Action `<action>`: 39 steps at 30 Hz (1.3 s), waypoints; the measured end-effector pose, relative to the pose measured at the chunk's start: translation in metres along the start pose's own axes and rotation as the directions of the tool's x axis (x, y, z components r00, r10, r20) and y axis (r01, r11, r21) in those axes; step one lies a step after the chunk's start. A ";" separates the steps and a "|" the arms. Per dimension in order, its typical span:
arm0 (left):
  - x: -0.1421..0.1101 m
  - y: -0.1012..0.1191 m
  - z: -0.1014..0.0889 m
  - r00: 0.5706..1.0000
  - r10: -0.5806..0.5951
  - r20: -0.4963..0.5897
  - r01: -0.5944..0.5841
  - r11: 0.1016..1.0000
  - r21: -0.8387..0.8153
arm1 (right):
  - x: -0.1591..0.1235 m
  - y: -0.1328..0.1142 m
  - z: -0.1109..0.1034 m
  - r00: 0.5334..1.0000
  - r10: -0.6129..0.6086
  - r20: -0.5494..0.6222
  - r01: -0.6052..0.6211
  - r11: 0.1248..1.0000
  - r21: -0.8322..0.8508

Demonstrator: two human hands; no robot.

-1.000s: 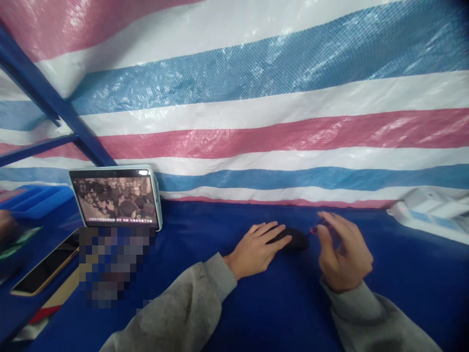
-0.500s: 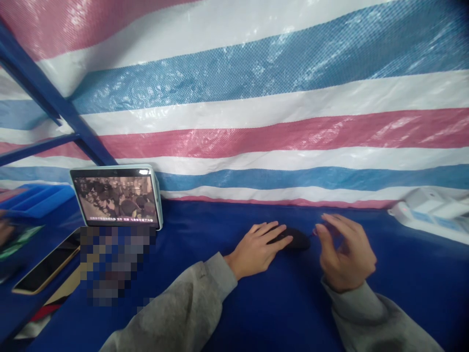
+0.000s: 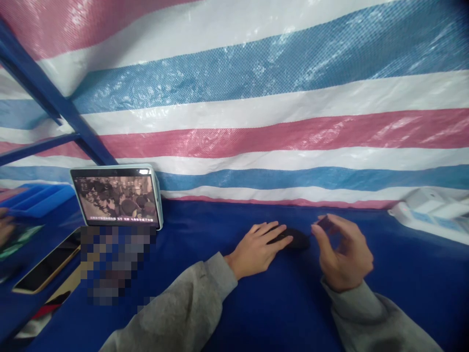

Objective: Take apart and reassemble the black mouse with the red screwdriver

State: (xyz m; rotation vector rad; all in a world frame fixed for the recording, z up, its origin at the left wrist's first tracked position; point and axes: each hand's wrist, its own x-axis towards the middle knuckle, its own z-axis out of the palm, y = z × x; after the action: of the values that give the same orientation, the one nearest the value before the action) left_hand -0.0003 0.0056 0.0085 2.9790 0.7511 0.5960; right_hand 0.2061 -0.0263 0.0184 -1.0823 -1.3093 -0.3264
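My left hand [image 3: 254, 249] lies palm down over the near end of a black computer mouse [image 3: 297, 239], its fingers reaching along the top and side and holding it against the blue tabletop. Just right of the mouse, my right hand [image 3: 346, 252] is raised with curled fingers. Thumb and forefinger pinch a small dark reddish piece [image 3: 324, 223], too small and blurred to name. Any link between that piece and the mouse is hard to make out.
A tablet [image 3: 116, 198] playing a video leans at the back left. Nearby are a phone [image 3: 47, 264], a blue tray [image 3: 42, 199] and a blurred co-worker's hand [image 3: 5, 227]. White boxes [image 3: 436, 215] stand at right. Striped plastic sheeting [image 3: 256, 142] hangs behind the table [image 3: 271, 318].
My right thumb and fingertips have shifted slightly, and the small dark reddish piece now shows higher, between them. My left hand and the mouse have stayed put.
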 end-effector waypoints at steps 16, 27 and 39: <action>0.000 0.000 -0.001 1.000 0.001 0.014 -0.001 1.000 0.001 | 0.006 -0.005 -0.002 0.998 -0.061 -0.008 0.060 0.996 -0.073; 0.000 0.000 0.000 1.000 0.000 0.007 0.000 1.000 -0.004 | 0.002 -0.004 -0.001 1.000 0.015 0.017 -0.015 1.000 0.019; 0.000 0.000 0.001 1.000 -0.003 0.009 0.003 1.000 -0.004 | 0.005 -0.009 -0.003 0.999 -0.008 0.044 0.007 1.000 0.018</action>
State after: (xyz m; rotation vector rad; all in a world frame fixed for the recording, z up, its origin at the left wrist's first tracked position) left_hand 0.0001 0.0061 0.0073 2.9739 0.7529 0.5829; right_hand 0.2028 -0.0311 0.0267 -1.0755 -1.3535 -0.2970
